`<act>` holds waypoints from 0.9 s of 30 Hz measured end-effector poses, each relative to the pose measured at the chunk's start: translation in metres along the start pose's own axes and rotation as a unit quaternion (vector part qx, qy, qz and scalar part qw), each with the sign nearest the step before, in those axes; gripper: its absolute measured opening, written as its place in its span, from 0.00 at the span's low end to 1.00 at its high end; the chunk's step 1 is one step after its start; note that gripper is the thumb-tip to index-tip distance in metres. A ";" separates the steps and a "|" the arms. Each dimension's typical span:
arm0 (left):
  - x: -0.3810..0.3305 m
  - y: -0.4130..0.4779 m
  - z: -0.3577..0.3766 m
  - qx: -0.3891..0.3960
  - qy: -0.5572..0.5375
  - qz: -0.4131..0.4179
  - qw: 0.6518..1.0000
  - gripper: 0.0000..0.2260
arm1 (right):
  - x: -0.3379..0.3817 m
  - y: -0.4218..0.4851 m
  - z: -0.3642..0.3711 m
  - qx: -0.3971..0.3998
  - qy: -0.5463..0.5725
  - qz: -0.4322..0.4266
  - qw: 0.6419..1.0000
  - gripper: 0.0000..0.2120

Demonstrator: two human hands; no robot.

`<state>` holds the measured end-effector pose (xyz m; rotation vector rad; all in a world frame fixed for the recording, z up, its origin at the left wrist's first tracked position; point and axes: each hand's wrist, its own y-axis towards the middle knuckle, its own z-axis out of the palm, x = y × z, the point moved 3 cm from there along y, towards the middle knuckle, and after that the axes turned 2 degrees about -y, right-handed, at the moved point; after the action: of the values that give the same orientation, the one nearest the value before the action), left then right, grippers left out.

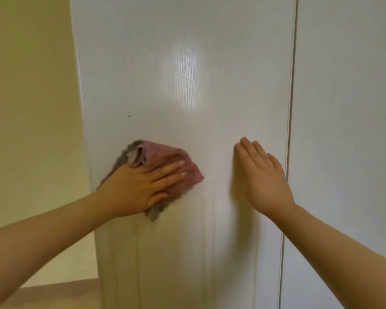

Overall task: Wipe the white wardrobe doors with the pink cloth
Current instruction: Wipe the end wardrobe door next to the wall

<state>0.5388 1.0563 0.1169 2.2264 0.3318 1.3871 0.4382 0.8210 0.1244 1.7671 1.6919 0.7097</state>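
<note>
My left hand [140, 186] presses the pink cloth [176, 159] flat, fingers straight, low on the left wardrobe door [165, 63]; my right hand [263, 172] braces open-palmed near the door seam [291, 130]. Keep pressure even, overlap strokes, catch that dark speck [129, 116] above.

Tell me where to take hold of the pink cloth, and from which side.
Probably pinch the bunched fold at the top left of the pink cloth, coming from above: it stands off the door, while the rest lies flat under the left hand.
</note>
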 end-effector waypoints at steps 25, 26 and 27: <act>0.029 -0.058 -0.007 -0.006 0.016 -0.119 0.993 0.24 | 0.109 0.039 0.013 -0.191 0.017 -0.105 0.976 0.30; 0.024 -0.052 -0.005 -0.022 0.015 -0.141 0.990 0.24 | 0.111 0.037 0.015 -0.190 0.017 -0.107 0.976 0.29; 0.016 -0.055 0.002 -0.031 0.013 -0.159 0.987 0.24 | 0.113 0.036 0.017 -0.189 0.019 -0.109 0.976 0.29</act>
<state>0.5502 1.1097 0.0997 2.0016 0.6145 1.2366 0.4812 0.9322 0.1366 1.2943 1.6157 0.8998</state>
